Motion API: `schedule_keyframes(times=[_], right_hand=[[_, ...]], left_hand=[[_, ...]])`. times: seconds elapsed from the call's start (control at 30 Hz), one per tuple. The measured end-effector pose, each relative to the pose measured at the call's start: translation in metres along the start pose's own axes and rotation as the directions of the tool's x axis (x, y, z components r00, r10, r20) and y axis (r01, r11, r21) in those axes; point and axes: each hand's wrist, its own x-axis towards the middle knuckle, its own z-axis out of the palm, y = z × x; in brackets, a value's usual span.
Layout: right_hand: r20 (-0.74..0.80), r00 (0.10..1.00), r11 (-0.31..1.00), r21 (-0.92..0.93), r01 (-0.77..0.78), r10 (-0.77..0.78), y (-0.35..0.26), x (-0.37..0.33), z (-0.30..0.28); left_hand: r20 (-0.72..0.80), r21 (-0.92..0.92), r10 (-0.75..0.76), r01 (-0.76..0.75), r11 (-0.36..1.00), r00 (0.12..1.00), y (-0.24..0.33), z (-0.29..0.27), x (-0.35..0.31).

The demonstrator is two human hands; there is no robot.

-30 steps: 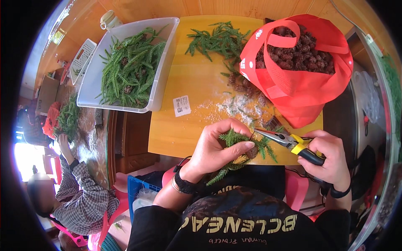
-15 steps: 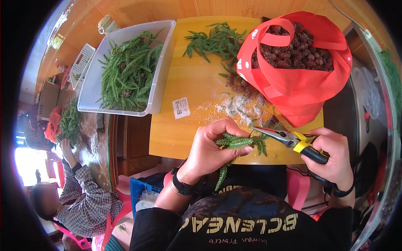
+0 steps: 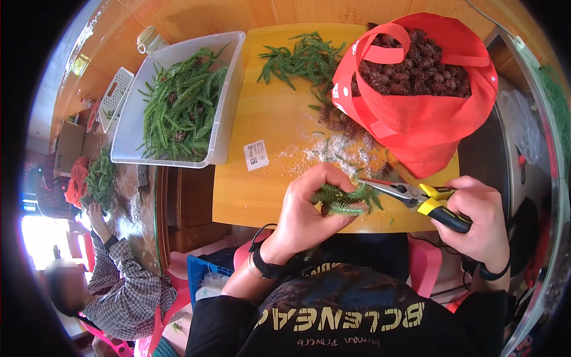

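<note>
My left hand [image 3: 312, 205] pinches a green artificial pine sprig [image 3: 340, 201] above the near edge of the table. In my right hand [image 3: 479, 217] is a pair of long-nose pliers [image 3: 416, 197] with yellow and black handles. The pliers' tips meet the top of the sprig close to my left fingertips; what lies between the jaws is too small to make out. Beyond my hands, white powder [image 3: 342, 152] is scattered on the yellow wooden table [image 3: 256, 202], with a few brown pine cones [image 3: 342, 122] beside it.
A red bag [image 3: 416, 122] full of pine cones [image 3: 416, 71] stands at the far right. To the left is a clear plastic bin [image 3: 217, 143] of green sprigs. More sprigs [image 3: 303, 56] lie at the back, near a white label [image 3: 256, 155]. A co-worker [image 3: 128, 285] sits at the left.
My left hand has turned a little, and the sprig's hanging end has swung in beneath it. The pliers stay at the sprig's top, almost unmoved. My view has shifted slightly.
</note>
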Motion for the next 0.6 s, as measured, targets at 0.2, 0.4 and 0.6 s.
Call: schedule_keyframes(times=[0.2,0.4,0.6], right_hand=[[-0.019,1.000,0.999,0.038,-0.005,0.005,0.000,-0.003,0.003],[-0.016,0.999,0.999,0.026,-0.047,0.047,0.000,-0.003,0.005],[-0.021,1.000,0.999,0.035,-0.010,0.011,0.002,-0.003,0.003]], left_hand=[[-0.094,0.037,0.038,-0.035,0.999,0.995,0.002,0.008,0.001],[-0.180,-0.224,-0.040,-0.002,0.975,0.983,0.007,0.017,-0.003],[-0.070,-0.547,-0.145,0.083,0.833,0.987,0.003,0.013,-0.002]])
